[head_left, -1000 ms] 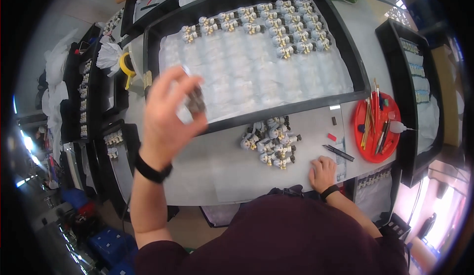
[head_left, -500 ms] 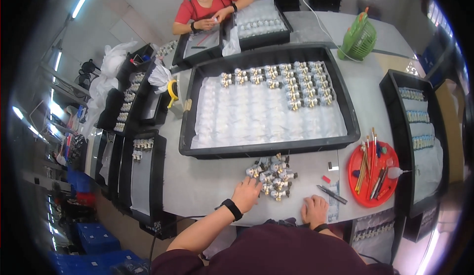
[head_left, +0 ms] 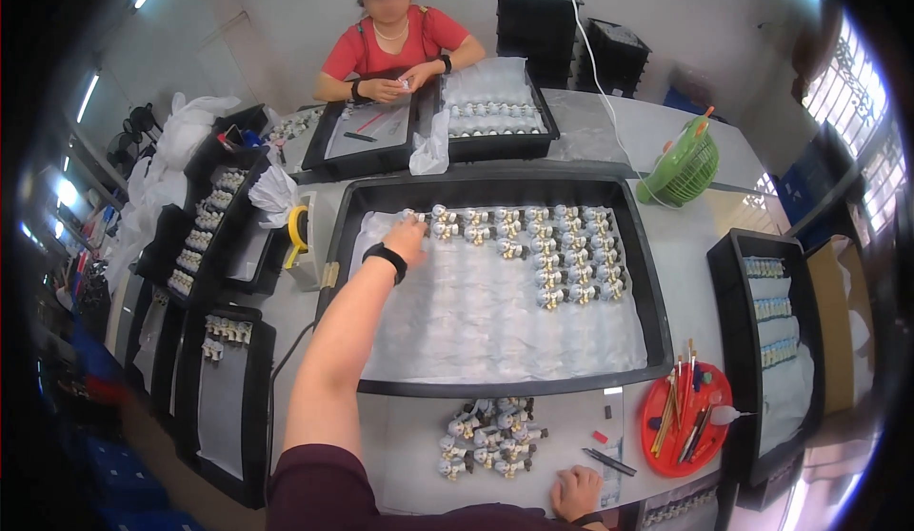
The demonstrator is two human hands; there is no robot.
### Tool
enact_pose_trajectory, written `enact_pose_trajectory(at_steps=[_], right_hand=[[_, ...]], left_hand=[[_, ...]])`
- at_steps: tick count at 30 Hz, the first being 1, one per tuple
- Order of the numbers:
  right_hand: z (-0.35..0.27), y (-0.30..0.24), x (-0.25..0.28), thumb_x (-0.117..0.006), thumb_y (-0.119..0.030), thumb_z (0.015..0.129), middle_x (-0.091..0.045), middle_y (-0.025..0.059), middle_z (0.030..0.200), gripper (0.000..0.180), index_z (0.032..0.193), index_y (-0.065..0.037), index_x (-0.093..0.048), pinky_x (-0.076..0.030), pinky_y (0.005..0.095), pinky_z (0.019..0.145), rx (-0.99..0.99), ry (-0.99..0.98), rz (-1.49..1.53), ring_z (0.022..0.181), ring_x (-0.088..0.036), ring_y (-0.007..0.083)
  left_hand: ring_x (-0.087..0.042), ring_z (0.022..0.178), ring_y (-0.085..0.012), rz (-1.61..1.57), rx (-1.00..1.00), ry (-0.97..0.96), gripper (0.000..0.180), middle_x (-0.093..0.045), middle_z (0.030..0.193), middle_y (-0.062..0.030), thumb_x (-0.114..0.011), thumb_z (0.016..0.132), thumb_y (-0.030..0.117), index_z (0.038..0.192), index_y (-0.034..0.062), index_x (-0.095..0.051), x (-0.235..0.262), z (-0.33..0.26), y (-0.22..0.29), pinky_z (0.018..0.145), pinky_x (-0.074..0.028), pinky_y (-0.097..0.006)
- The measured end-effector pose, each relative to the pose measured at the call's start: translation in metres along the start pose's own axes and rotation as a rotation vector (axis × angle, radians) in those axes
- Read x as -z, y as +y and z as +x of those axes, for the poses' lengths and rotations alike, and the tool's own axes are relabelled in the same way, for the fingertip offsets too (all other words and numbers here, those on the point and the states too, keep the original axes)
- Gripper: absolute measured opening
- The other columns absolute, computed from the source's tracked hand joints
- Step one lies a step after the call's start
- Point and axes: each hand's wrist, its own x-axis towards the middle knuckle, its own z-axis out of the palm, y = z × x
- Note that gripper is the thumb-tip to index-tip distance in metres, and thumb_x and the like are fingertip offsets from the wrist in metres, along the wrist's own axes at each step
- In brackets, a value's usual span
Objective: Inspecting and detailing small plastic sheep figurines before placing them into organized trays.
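The left hand point(head_left: 407, 238) reaches over the tray point(head_left: 514, 387), palm down, with its fingers bent and close together at a small grey-and-white figure point(head_left: 412, 216) near the far left corner. The fingers partly cover this figure, so I cannot tell if they grip it or only touch it. In my judgement, it is good to keep it in line with the neighbouring figures point(head_left: 444, 214) and to lift the fingers straight up, so that nothing tips on the soft white sheet point(head_left: 476, 340). Nearer the body, more figures point(head_left: 512, 423) lie in a loose pile on the desk point(head_left: 409, 455). The right hand point(head_left: 577, 491) rests on the desk beside a pen point(head_left: 609, 461), fingers relaxed, with nothing seen in it.
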Motion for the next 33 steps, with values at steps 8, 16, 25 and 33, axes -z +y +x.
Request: enact_pose_trajectory(at_steps=[8,16,25,33], right_hand=[[0.008,-0.001,0.0,-0.057,-0.017,0.064,-0.048,0.0076,0.087,0.022,0.086,-0.013,-0.055,-0.033,0.04,0.073,-0.067,-0.058,-0.025,0.084,-0.046,0.0269],[0.009,0.0,-0.001,-0.057,-0.014,0.062,-0.047,0.005,0.088,0.025,0.086,-0.014,-0.056,-0.033,0.0371,0.073,-0.101,-0.098,-0.021,0.086,-0.046,0.0242],[0.005,-0.002,0.0,-0.057,-0.014,0.064,-0.047,0.0058,0.09,0.026,0.089,-0.013,-0.055,-0.032,0.0379,0.075,-0.062,-0.05,0.012,0.088,-0.045,0.0252],[-0.005,0.003,0.001,-0.056,-0.015,0.066,-0.047,0.008,0.091,0.025,0.091,-0.011,-0.054,-0.032,0.0399,0.075,-0.056,-0.05,0.052,0.09,-0.044,0.0271]], left_hand=[[-0.047,0.102,-0.0357,0.131,-0.168,0.06,0.062,-0.051,0.111,-0.015,-0.065,0.056,0.009,0.114,0.0056,-0.047,-0.057,0.083,-0.065,0.089,-0.04,-0.039],[-0.054,0.093,-0.0331,0.176,-0.058,0.117,0.042,-0.054,0.1,-0.014,-0.06,0.06,0.005,0.102,0.0073,-0.059,-0.037,0.079,-0.044,0.083,-0.044,-0.038],[-0.055,0.077,-0.0206,-0.206,-0.335,0.391,0.042,-0.053,0.089,-0.0086,-0.055,0.062,-0.001,0.103,0.0028,-0.057,0.069,-0.064,0.036,0.068,-0.044,-0.026],[-0.047,0.092,-0.0284,-0.403,-0.491,-0.068,0.04,-0.046,0.087,-0.0111,-0.054,0.057,-0.006,0.096,0.0032,-0.056,-0.038,-0.267,0.172,0.074,-0.044,-0.033]])
